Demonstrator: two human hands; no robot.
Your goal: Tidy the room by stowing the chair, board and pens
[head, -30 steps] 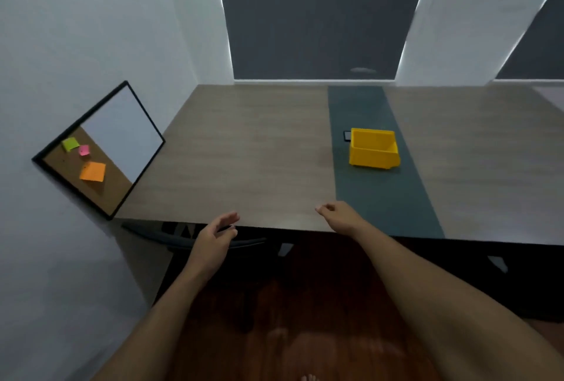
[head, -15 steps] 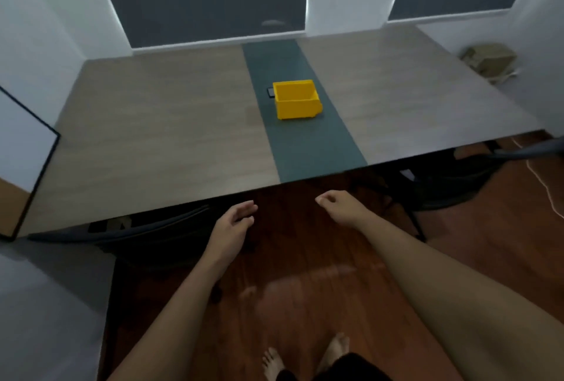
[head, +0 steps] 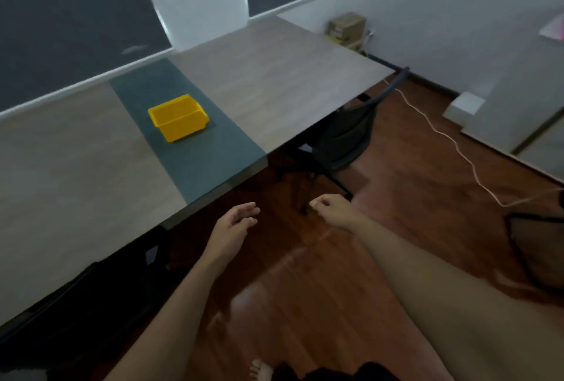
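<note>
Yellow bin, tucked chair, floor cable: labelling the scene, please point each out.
yellow bin [head: 183,128], head view, front wall.
tucked chair [head: 351,136], head view, mesh backrest.
floor cable [head: 457,148], head view, mid-run.

Bin [head: 178,117] on table [head: 76,182]; chair [head: 345,136] under table's right end.

No readable text anywhere. Cardboard box [head: 348,26] in the far right corner has dark markings, too blurred to read. Yellow bin [head: 178,118] on the table [head: 76,173] shows no label.
</note>
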